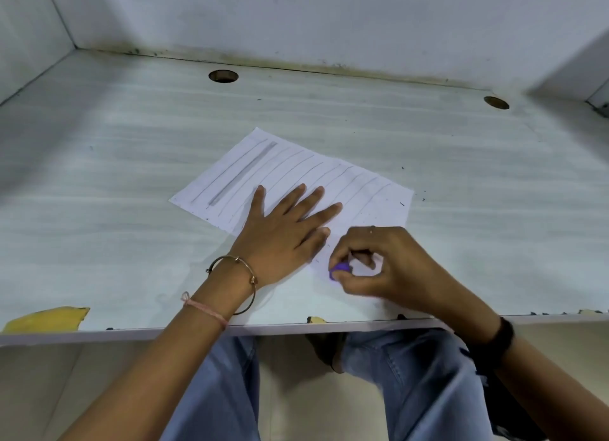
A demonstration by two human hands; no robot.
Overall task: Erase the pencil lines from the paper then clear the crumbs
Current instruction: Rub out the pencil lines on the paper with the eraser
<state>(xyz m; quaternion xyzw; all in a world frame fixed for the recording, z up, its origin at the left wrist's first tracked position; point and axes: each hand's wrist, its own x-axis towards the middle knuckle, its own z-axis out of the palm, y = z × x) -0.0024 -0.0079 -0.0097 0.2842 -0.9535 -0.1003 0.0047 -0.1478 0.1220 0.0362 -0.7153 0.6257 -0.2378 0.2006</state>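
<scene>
Rubbing at the near corner, the right hand (379, 266) pinches a purple eraser (340, 269) while the left hand (283, 229) presses flat on the paper (230, 180); most pencil lines (244, 173) remain, crumbs (402, 204) uncleared.

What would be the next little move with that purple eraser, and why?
Probably rub the purple eraser, pinched in the right hand at the near corner of the paper, up along the nearest pencil lines. Many lines show unerased, and the left hand presses flat on the sheet to steady it.
</scene>
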